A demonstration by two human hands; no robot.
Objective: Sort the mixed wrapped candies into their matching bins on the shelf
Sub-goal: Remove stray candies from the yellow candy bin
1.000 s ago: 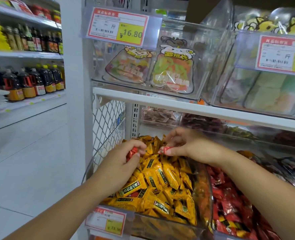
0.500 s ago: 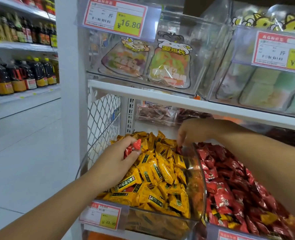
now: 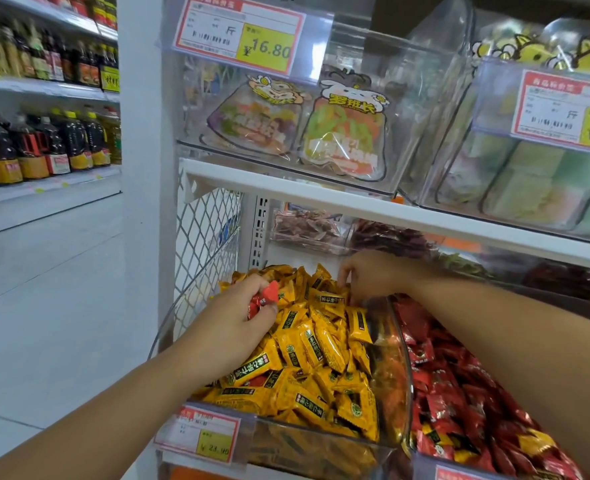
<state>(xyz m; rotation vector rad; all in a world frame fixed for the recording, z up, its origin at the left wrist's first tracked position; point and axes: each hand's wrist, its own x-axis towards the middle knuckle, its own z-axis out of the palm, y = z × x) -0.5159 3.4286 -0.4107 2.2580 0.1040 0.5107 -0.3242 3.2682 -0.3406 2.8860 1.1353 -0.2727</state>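
Observation:
A clear bin (image 3: 398, 344) on the lower shelf is heaped with yellow wrapped candies (image 3: 321, 344). To its right, a second bin holds red wrapped candies (image 3: 459, 393) with a few yellow ones (image 3: 432, 438) mixed in. A red wrapper (image 3: 257, 380) shows among the yellow ones. My left hand (image 3: 238, 313) hovers over the yellow heap's left side and grips red candies (image 3: 269, 294). My right hand (image 3: 369, 275) reaches to the back right corner of the yellow bin. Its curled fingertips dip among the candies, and what they hold is hidden.
A white shelf board (image 3: 321, 195) runs just above my hands, carrying clear bins of bagged sweets (image 3: 345, 133). A wire mesh panel (image 3: 203, 237) closes the left side. A price tag (image 3: 203, 434) hangs on the yellow bin's front. Bottles (image 3: 44, 147) line shelves across the aisle.
My right hand carried a red candy over toward the red bin and has come back to the rear of the yellow bin. My left hand keeps holding its red candies.

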